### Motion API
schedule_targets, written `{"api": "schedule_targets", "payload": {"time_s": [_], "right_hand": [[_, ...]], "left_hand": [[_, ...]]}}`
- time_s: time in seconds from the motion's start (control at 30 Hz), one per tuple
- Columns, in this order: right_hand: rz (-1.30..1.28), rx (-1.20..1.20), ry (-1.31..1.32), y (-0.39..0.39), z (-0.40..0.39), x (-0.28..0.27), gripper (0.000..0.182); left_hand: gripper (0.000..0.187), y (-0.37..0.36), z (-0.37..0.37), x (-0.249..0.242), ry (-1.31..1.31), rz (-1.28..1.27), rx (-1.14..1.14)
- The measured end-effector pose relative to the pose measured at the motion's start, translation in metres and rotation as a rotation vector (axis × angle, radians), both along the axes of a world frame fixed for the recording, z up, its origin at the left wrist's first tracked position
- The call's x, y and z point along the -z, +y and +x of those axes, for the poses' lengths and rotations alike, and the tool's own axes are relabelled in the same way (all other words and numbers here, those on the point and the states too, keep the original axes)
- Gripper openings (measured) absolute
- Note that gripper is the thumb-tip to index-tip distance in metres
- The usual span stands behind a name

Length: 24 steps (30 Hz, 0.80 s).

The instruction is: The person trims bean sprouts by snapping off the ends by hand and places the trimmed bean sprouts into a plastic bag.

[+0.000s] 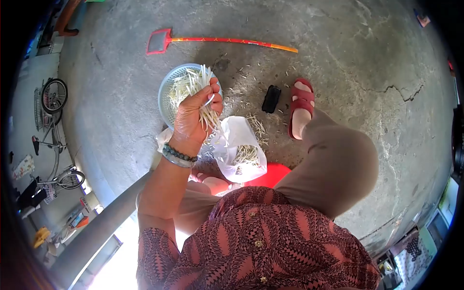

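Observation:
My left hand (pixel 198 106), with a beaded bracelet (pixel 180 152) and a pale bangle (pixel 177 160) at its wrist, is closed around a bunch of bean sprouts (pixel 207 117). White stems stick out above and below the fist. It is held over the right side of a light blue colander (pixel 166 107), which contains more sprouts (pixel 178 92). Just below and right of the hand, a white plastic bag (pixel 237 129) lies open with thin sprout scraps (pixel 247 155) in it. My right hand is out of sight.
Loose scraps (pixel 258 128) litter the concrete floor. A black case-like object (pixel 271 99) lies beside my red sandal (pixel 303 101). Farther off is a red fly swatter (pixel 212 40). Something red (pixel 270 175) shows below the bag. A bicycle (pixel 54 140) stands at the left.

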State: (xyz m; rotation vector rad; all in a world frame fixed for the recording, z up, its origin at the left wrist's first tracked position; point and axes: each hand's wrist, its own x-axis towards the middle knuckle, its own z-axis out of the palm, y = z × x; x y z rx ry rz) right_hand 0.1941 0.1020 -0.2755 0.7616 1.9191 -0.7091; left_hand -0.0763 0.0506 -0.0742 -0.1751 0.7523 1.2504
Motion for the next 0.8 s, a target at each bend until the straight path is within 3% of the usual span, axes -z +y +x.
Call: {"api": "schedule_targets", "payload": {"time_s": [0.13, 0.27, 0.47, 0.6, 0.7, 0.8], "right_hand": [[-0.156, -0.317, -0.274, 0.003, -0.009, -0.016, 0.027], [-0.228, -0.526, -0.366, 0.007, -0.036, -0.02, 0.033], [0.089, -0.8, -0.42, -0.026, -0.006, 0.053, 0.038], [-0.248, -1.125, -0.418, -0.012, -0.066, 0.001, 0.041], [-0.319, -1.153, -0.404, -0.013, -0.073, -0.006, 0.039], [-0.354, -1.023, -0.366, -0.006, -0.071, -0.006, 0.037]], "left_hand": [[0.029, 0.042, -0.034, 0.03, -0.102, -0.004, 0.025], [0.027, 0.071, -0.068, 0.055, -0.101, 0.009, -0.03], [0.038, 0.047, -0.133, 0.079, -0.051, 0.071, -0.226], [0.032, 0.009, -0.151, 0.099, -0.019, 0.019, -0.378], [0.024, -0.023, -0.146, 0.106, -0.034, -0.004, -0.472], [0.024, -0.051, -0.142, 0.091, 0.028, -0.03, -0.494]]}}
